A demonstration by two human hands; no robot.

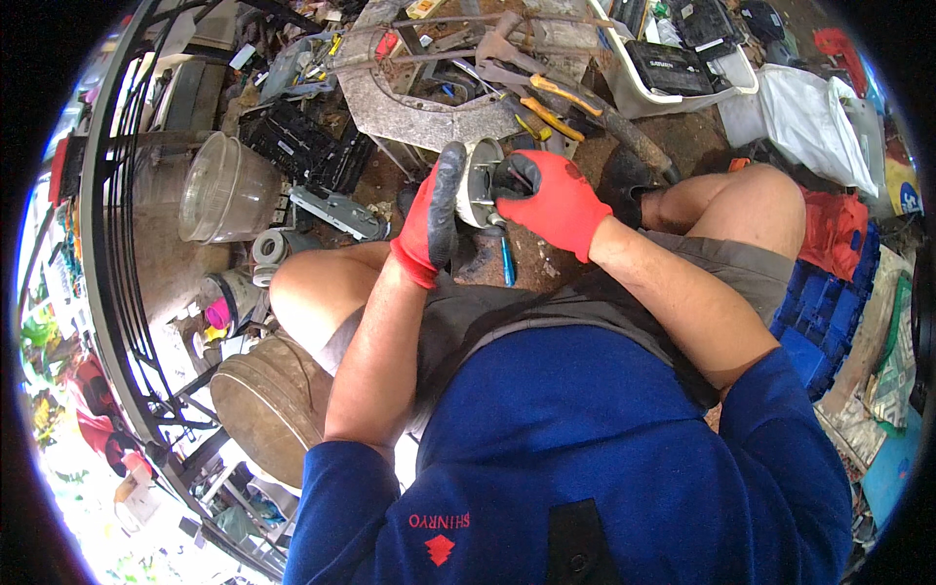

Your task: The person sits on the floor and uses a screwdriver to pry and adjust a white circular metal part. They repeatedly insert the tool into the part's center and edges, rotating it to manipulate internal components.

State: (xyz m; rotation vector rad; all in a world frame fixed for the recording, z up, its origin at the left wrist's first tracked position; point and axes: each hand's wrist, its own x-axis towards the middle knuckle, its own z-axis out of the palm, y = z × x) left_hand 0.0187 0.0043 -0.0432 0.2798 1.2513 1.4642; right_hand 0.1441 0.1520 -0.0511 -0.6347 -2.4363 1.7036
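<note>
Both hands wear red gloves with black palms. My left hand (438,216) grips a round, hollow, whitish housing (477,183) from its left side, with the palm pressed along it. My right hand (558,200) is closed, its fingertips pinched together at the housing's open right side. Whatever those fingers hold is too small and dark to make out. Below the housing, between my legs, a screwdriver (507,261) with a blue handle points upward. Just beyond my hands lies a worn grey metal plate (429,125) with a curved cut-out.
Pliers with orange handles (554,117) and a hammer (499,44) lie ahead. A white bin (673,101) of black cases stands far right. Clear plastic tubs (216,190), a round lidded bucket (263,400) and a black metal rack (112,244) are left; a blue crate (827,312) is right.
</note>
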